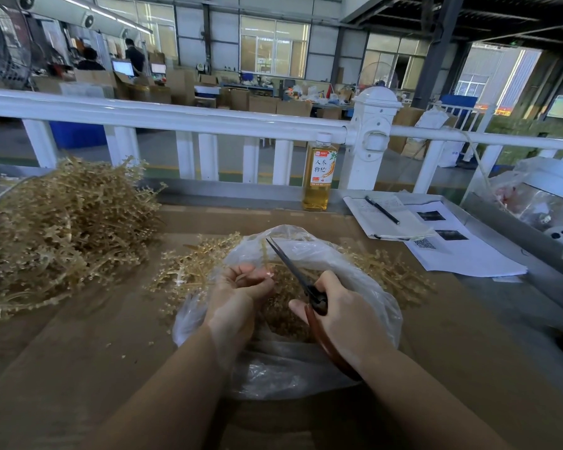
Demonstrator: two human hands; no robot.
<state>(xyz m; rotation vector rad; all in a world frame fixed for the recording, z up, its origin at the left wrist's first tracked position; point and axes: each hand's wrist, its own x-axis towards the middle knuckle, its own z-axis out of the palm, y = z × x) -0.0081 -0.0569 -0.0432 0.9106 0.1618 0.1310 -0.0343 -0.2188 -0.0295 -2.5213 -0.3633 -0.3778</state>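
right hand [342, 306]: nearest, over the bag; fingers wrapped round the reddish handles of the scissors [290, 264], tight grip.
scissors: dark blades pointing up and away to the left, above the bag mouth; blades look nearly closed, tip just beside the sprig.
left hand [238, 287]: in a thin clear glove, palm up, fingers curled in and pinching the tan sprig [264, 254]; just left of the blades.
sprig: thin stem, runs up from the left fingertips over the bag opening.
plastic bag [306, 368]: clear, crumpled, mouth open under both hands; on the brown table [111, 336].
cut bits [283, 316]: small tan pieces heaped inside the bag, between the hands.
loose sprigs [189, 271]: on the table touching the bag's left edge; more showing past its right edge.
big heap [62, 222]: tangled tan sprigs, far left of the table, apart from the bag.
notebook [403, 222]: open, far right, black pen [381, 210] lying on it; printed sheets [462, 251] just beside.
bottle [319, 177]: amber drink, upright, at the table's back edge.
railing [176, 116]: white, behind the table.
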